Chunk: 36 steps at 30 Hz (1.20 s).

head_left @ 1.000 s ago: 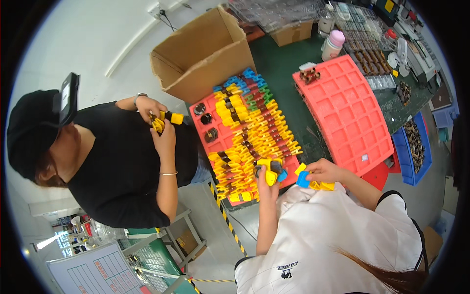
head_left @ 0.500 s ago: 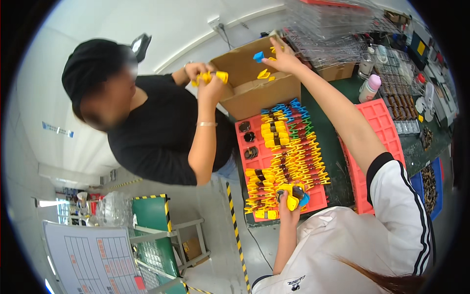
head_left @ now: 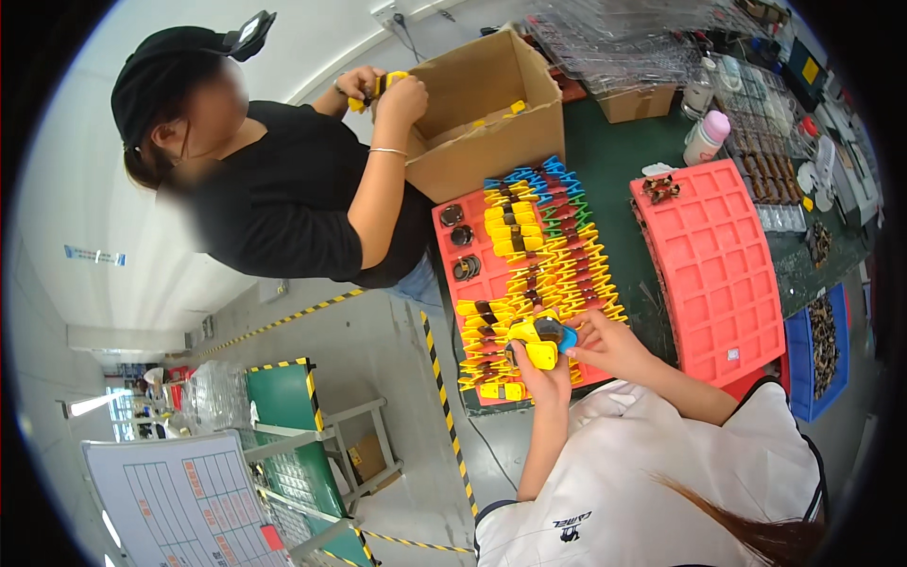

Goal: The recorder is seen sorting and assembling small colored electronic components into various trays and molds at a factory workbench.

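My left hand (head_left: pixel 548 383) is closed around a yellow spring clamp (head_left: pixel 541 355) and a dark lens-like piece (head_left: pixel 548 328), low over the near end of the clamp rows. A blue clamp (head_left: pixel 568 338) sticks out on the right of this bundle. My right hand (head_left: pixel 609 345) has its thumb and fingers closed on that blue clamp. Below and beyond my hands, a red tray (head_left: pixel 489 283) bears rows of yellow, green and blue clamps (head_left: pixel 567 255) gripping brown pieces. Round dark pieces (head_left: pixel 461 235) sit in the tray's left pockets.
Across the table a co-worker in black (head_left: pixel 302 189) holds yellow clamps (head_left: pixel 378 92). An open cardboard box (head_left: pixel 491 161) beside them has a few yellow clamps inside. Stacked red trays (head_left: pixel 718 274), a pink-capped bottle (head_left: pixel 707 137) and a blue bin (head_left: pixel 803 364) stand right.
My right hand has come back from over the cardboard box to the bundle in my left hand. Loose blue and yellow clamps have left the air over the box.
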Each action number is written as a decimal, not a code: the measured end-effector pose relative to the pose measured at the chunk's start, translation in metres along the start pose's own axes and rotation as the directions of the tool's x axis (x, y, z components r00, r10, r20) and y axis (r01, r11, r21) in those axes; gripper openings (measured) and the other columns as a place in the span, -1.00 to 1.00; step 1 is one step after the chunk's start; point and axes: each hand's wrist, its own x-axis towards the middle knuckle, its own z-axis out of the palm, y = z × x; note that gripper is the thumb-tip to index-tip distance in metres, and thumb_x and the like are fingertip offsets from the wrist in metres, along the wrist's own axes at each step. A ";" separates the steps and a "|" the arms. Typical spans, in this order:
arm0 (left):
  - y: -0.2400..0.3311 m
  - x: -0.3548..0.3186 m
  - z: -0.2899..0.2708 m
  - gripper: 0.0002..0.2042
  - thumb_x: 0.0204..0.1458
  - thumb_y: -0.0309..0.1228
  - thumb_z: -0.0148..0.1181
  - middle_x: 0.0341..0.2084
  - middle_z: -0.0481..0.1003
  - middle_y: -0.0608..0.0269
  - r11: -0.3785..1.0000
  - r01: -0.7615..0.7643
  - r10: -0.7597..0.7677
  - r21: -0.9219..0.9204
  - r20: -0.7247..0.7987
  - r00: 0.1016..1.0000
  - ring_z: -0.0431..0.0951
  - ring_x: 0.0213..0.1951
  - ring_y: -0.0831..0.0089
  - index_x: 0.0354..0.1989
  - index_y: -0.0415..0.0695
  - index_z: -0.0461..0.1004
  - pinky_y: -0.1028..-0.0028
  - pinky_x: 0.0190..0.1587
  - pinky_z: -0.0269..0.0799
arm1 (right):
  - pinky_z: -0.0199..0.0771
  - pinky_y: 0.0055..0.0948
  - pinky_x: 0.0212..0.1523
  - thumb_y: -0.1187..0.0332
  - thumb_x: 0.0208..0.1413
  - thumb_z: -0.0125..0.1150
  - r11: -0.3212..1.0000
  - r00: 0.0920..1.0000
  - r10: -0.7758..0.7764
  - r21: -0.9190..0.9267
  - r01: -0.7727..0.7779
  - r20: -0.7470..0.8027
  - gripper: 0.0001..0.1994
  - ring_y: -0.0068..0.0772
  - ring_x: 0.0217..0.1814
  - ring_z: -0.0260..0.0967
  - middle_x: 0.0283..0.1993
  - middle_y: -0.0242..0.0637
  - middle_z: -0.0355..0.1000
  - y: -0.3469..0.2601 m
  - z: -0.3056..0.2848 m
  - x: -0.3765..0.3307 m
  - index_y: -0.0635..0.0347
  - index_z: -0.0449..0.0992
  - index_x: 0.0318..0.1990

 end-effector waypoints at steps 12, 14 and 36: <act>0.000 -0.001 0.002 -0.51 0.23 -0.03 -0.24 0.17 0.27 0.22 0.988 -0.012 0.019 -0.151 0.043 0.999 0.21 0.23 0.19 0.22 -0.07 0.14 0.09 0.27 0.08 | 0.47 -0.55 -0.21 0.43 -0.02 0.30 0.930 0.987 0.111 0.363 -0.061 -0.119 -0.67 -0.54 -0.24 0.43 -0.25 -0.24 0.44 0.053 0.001 -0.008 0.32 0.38 -0.11; 0.002 0.004 -0.009 -0.51 0.23 -0.05 -0.21 0.17 0.26 0.22 0.990 -0.033 0.037 -0.136 0.026 0.999 0.21 0.23 0.19 0.22 -0.08 0.14 0.09 0.28 0.07 | 0.46 -0.56 -0.21 0.45 0.00 0.26 0.944 0.983 0.124 0.320 -0.075 -0.135 -0.70 -0.55 -0.25 0.43 -0.25 -0.26 0.44 0.046 -0.012 -0.016 0.32 0.38 -0.11; -0.002 -0.013 -0.035 -0.58 0.15 -0.41 0.04 -0.04 0.34 0.14 0.933 0.180 -0.244 0.312 0.178 0.953 0.44 -0.06 0.38 0.16 -0.15 0.12 0.40 -0.09 0.46 | 0.41 -0.33 -0.14 0.27 -0.12 0.32 0.847 0.919 -0.266 -0.385 0.367 0.290 -0.66 -0.29 -0.10 0.37 -0.16 -0.25 0.32 -0.029 -0.035 0.019 0.02 0.48 -0.12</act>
